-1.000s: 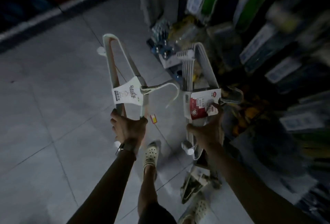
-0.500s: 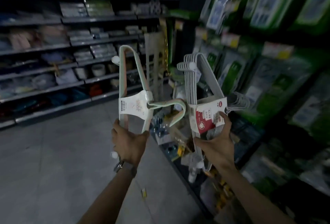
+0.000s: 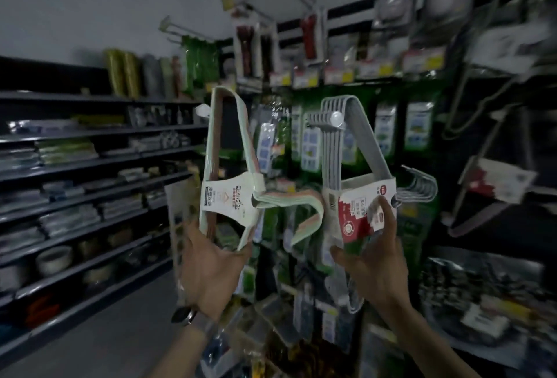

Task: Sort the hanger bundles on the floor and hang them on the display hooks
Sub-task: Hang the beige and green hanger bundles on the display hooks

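Low in the frame, two bare forearms reach up from the bottom edge, and a dark wristwatch (image 3: 184,316) sits on the left wrist. Just above it, slightly left of centre, the left hand (image 3: 211,269) has its fingers (image 3: 245,249) curled round the lower end of a pastel hanger bundle (image 3: 232,163). This bundle is pale green and pink and wrapped in a white card sleeve. It stands upright, with its hook ends curving out to the right.

Right of centre, the right hand (image 3: 373,263) holds a grey hanger bundle (image 3: 352,142). Its thumb and fingers (image 3: 387,215) are clamped on the bundle's red and white card sleeve. This bundle also stands upright, and its grey hooks point toward the right of the frame. The two bundles are side by side at mid-height. The pastel hooks come just beside the grey bundle's sleeve, but whether they touch it cannot be told.

Behind the bundles, a rack carries green-backed packets (image 3: 312,144) in hanging rows. At the right edge a further, blurred hanger bundle (image 3: 500,181) with a red and white card shows against the rack. Higher up, display hooks (image 3: 184,29) with price tags jut out toward the upper left. Dark shelves (image 3: 90,163) of stacked goods fill the left side above a strip of grey floor (image 3: 90,344), with a plain wall (image 3: 90,0) across the top left.
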